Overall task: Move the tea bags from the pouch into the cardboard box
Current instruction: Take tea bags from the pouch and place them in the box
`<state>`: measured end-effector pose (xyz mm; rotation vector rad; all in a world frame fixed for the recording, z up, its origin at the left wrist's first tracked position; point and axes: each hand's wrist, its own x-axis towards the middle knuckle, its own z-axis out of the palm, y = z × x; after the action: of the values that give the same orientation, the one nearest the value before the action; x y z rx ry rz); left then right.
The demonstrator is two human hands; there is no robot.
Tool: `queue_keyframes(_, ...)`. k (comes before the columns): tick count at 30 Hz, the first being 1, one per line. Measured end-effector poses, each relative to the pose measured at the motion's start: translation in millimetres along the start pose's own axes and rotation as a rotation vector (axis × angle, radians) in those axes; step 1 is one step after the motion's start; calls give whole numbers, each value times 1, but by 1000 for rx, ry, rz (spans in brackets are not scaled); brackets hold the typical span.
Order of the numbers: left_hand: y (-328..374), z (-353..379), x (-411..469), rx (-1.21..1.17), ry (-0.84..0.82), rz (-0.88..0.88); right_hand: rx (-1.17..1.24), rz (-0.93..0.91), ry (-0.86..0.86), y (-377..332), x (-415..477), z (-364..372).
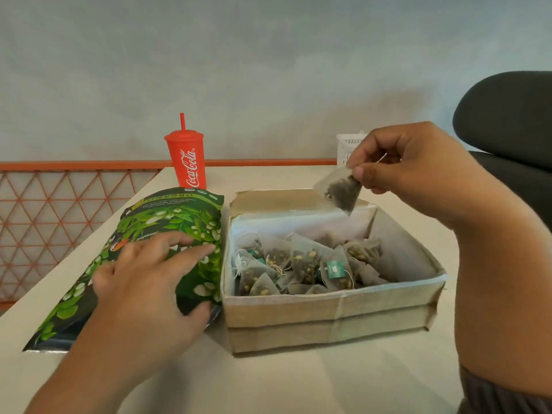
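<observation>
Tea bag [340,192], pyramid type, sheer mesh with dark loose leaf inside: pinched at its top corner between thumb and fingertips of my right hand [412,165]. It hangs in the air above the far wall of the cardboard box [328,312], toward the box's far right corner, touching nothing else.

The box is open-topped and sits mid-table. A heap of tea bags [304,264] already lies in it, mostly toward its left and middle, some with green tags.

My left hand [149,282] lies on the green leaf-print pouch [167,222], fingers spread and fairly straight, pressing it down. The thumb is at the pouch's near edge; I can't tell if it hooks under. The pouch lies flat toward the left edge of the table [298,383], right against the box's left wall or just beside it.

Handling, my judgement:
- The bag is very light, soft and crushable.
- The mesh could tear or snag if squeezed hard.
- Best hold is a seam corner or the tag, with a light pinch, not the leaf-filled belly.
- It should drop straight when let go, so I need it over the open box first.
- The pouch is thin and looks slippery, hence the hand on it.

A red Coca-Cola cup with straw [188,162] stands at the table's far edge behind the pouch, and a white basket [346,147] is at the far edge behind my right hand.
</observation>
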<state>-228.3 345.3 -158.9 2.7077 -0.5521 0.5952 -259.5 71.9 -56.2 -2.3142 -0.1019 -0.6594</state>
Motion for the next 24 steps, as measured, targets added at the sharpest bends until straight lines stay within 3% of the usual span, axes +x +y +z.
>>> queue_keyframes(3, 0, 1, 1, 30, -69, -92, -120, 63, -41, 9, -2, -12)
queue_keyframes(10, -10, 13, 10, -102, 230, -124, -316, 254, -372, 22, -5, -14)
queue_keyframes(16, -6, 11, 9, -173, 423, -290, -344, 150, -511, 9, 1, 26)
queue_keyframes(21, -7, 10, 6, -220, 509, -258, -499, 126, -626, 11, 2, 58)
queue_keyframes(24, -6, 9, 7, -220, 521, -255, -505, 142, -599, 16, 3, 58)
